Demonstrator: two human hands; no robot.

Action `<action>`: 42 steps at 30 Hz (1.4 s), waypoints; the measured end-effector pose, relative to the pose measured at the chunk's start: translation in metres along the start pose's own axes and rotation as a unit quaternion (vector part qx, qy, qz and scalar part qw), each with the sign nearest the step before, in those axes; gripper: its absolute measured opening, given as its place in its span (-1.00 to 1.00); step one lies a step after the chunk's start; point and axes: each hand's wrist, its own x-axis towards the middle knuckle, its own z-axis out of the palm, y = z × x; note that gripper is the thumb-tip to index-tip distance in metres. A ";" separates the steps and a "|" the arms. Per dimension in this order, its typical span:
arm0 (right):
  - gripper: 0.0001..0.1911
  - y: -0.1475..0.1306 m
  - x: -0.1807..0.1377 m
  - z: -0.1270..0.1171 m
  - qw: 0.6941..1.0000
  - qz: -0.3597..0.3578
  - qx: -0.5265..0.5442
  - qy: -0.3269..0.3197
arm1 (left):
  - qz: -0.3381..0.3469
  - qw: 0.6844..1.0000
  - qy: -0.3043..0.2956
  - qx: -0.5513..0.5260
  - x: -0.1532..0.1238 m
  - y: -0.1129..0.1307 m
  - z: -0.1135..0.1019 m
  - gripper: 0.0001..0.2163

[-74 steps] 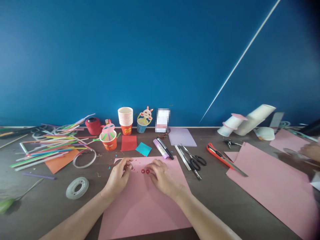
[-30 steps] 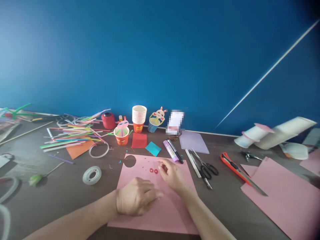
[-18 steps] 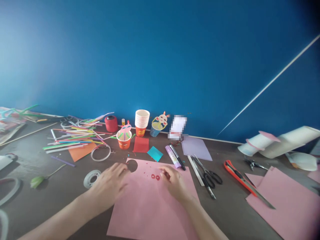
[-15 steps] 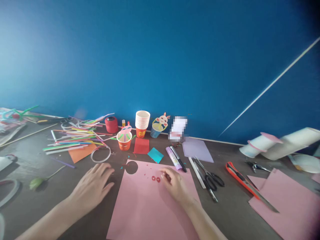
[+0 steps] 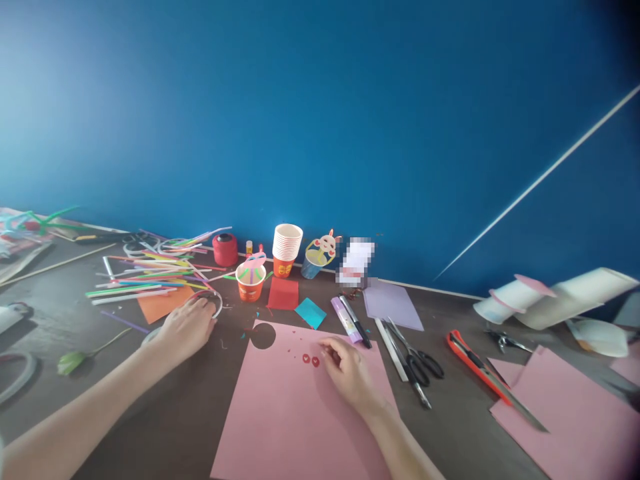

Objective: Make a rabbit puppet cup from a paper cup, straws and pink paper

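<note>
My left hand [image 5: 187,325] lies over a pale ring [image 5: 219,305] that looks like a roll of tape. Its fingers curl down onto the ring, covering much of it. On the pink sheet of paper [image 5: 295,427] rests my right hand [image 5: 347,373], fingers bent inward; whatever they may hold is hidden. Just left of its fingertips lie two small red paper circles [image 5: 311,360] with light marks. A round hole [image 5: 263,336] shows near the sheet's upper left corner, with tiny red scraps nearby.
Colored strips [image 5: 150,270] and an orange sheet [image 5: 155,308] lie left. Paper cups [image 5: 287,250] stand by the wall. Right of the pink sheet are scissors [image 5: 423,363], a red utility knife [image 5: 480,367] with its blade out and more pink paper [image 5: 560,413].
My left hand has moved up and left from beside the pink sheet onto the pale ring, its fingers now curled over it. My right hand has stayed put.
</note>
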 end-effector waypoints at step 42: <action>-0.65 -0.026 -0.005 -0.020 0.805 0.184 0.564 0.009 | -0.058 0.412 -0.253 -0.873 -0.020 0.141 0.020 -0.65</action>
